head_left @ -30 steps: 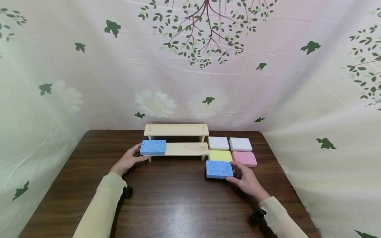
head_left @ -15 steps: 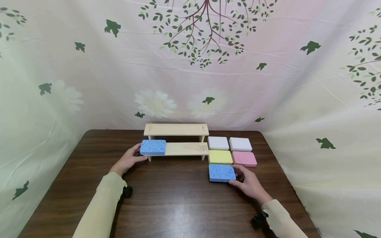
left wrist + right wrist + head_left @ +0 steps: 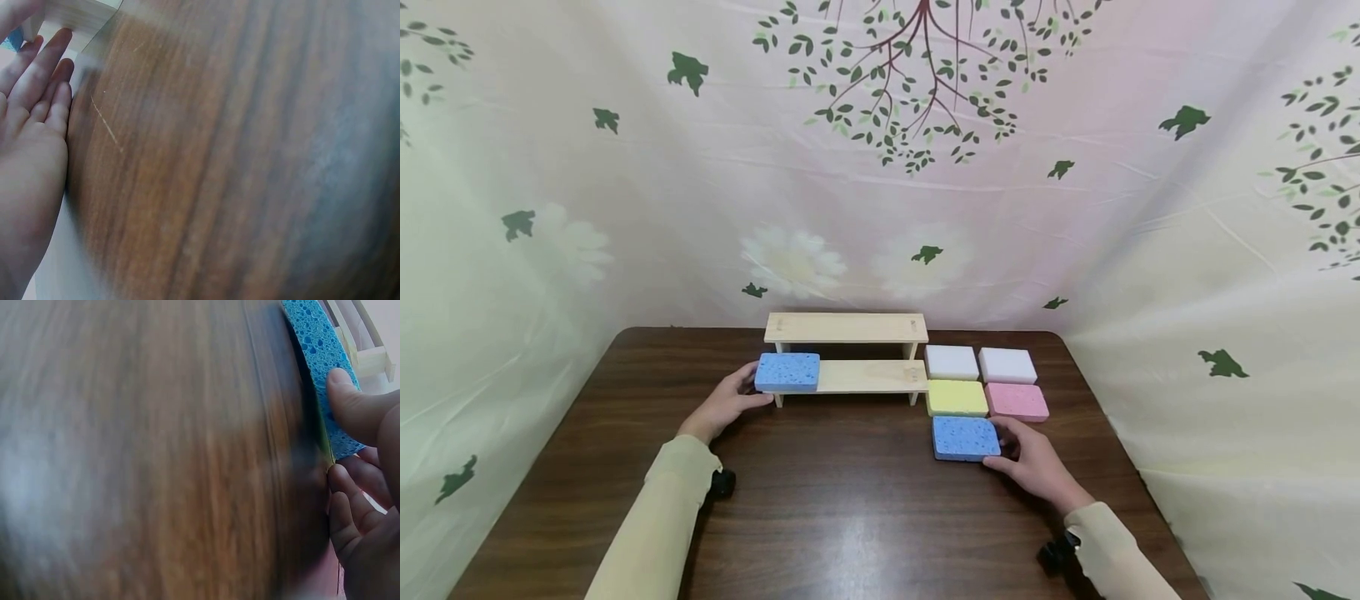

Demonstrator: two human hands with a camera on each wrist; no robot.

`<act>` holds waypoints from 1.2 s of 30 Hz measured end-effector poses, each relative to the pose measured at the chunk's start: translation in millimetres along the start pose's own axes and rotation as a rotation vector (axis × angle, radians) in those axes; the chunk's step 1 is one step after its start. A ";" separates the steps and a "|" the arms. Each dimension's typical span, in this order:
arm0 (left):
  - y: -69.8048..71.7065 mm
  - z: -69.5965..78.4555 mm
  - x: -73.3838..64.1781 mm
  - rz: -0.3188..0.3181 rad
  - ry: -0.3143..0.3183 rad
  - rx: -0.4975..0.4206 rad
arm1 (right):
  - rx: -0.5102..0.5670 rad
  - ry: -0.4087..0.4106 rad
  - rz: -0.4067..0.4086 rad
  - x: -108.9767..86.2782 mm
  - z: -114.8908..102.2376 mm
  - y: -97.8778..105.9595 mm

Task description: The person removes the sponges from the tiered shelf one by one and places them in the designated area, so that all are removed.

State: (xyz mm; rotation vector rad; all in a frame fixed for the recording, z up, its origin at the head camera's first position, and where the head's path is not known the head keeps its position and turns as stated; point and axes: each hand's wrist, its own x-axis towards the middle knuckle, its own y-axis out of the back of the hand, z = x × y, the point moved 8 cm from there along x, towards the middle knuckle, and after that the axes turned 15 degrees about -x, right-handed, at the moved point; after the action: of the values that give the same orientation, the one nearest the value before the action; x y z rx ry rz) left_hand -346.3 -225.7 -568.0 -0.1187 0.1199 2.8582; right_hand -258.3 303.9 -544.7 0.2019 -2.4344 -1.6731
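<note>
Between the thumb and fingers of my right hand [image 3: 1036, 462] is a blue sponge [image 3: 965, 438], gripped at its right end just in front of the yellow sponge [image 3: 957, 398]. In the right wrist view the thumb lies along the face of that porous sponge [image 3: 312, 337], with other fingers below it. A second blue sponge [image 3: 787, 372] lies on the left end of the lower step of a light wooden two-step rack [image 3: 872, 376]. My left hand [image 3: 724, 408] is at that end. The left wrist view shows its fingers stretched out toward the wood [image 3: 81, 22].
Behind the yellow sponge are two white sponges [image 3: 951, 362], with a pink sponge [image 3: 1017, 402] to its right. All stand right of the rack on a dark wooden table [image 3: 850, 500]. A printed cloth [image 3: 850, 192] hangs along the back and sides.
My right hand has moved right and toward me with its blue sponge, uncovering the yellow one's front edge. My left hand and the sponge on the rack stay in place.
</note>
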 end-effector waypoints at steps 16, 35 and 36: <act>-1.3 0.2 -1.0 0.008 0.006 -0.025 | -0.034 -0.011 -0.041 1.6 3.2 0.6; -0.5 0.7 -0.3 0.008 0.013 -0.028 | -0.053 -0.008 -0.052 4.4 3.2 -4.4; -0.5 0.8 -0.3 0.009 0.012 -0.029 | -0.052 -0.010 -0.054 4.4 3.3 -4.3</act>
State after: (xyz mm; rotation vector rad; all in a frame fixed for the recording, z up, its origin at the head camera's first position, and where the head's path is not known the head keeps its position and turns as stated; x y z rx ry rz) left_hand -345.9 -225.2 -567.2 -0.1420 0.0814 2.8690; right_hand -263.3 304.4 -549.5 0.2540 -2.4101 -1.7618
